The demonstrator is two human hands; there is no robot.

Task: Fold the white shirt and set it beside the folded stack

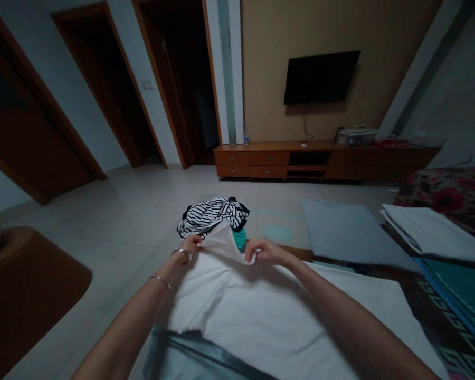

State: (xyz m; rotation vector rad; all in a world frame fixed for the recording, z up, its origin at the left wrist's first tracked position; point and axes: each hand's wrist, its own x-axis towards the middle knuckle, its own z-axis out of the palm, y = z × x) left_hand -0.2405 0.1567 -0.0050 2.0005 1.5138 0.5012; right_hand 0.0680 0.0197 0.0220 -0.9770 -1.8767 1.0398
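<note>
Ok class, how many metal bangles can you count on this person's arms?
2: one silver bangle at the left wrist, another silver bangle higher on the left forearm. The right arm shows none.

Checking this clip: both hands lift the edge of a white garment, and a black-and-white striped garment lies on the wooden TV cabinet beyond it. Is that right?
No: the striped garment lies on the tiled floor, not the cabinet, as the head view shows. The left hand and right hand do lift the white garment.
</note>
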